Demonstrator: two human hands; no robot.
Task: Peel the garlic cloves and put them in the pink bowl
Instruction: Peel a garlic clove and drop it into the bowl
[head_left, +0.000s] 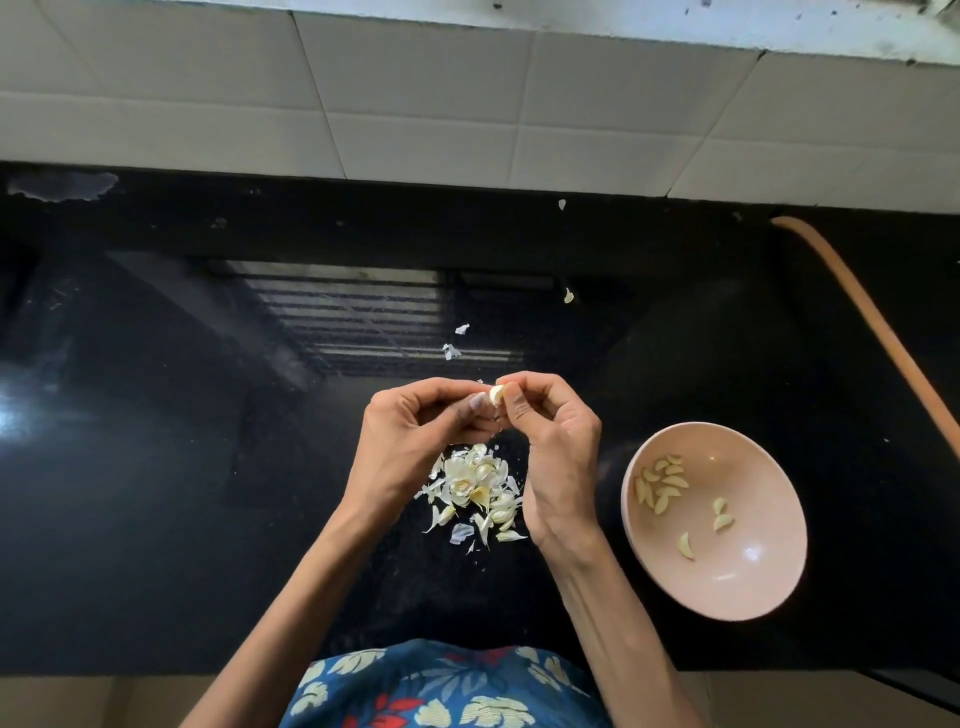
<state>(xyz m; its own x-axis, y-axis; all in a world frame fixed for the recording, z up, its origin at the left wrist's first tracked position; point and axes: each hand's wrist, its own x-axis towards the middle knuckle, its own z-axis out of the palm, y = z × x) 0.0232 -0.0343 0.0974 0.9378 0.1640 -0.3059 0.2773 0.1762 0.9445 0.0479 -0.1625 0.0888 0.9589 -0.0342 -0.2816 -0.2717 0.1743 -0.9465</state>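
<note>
Both hands pinch one garlic clove (497, 395) above the skins (478, 488) on the worktop (208, 467), so I'd hold firm with the left hand (415, 423) and strip from the tip with the right hand (558, 434) (gently, no bruising) before dropping it into the pink bowl (753, 525) nearby.

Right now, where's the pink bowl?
In the head view, the pink bowl sits on the black counter, just right of the right hand.
</note>
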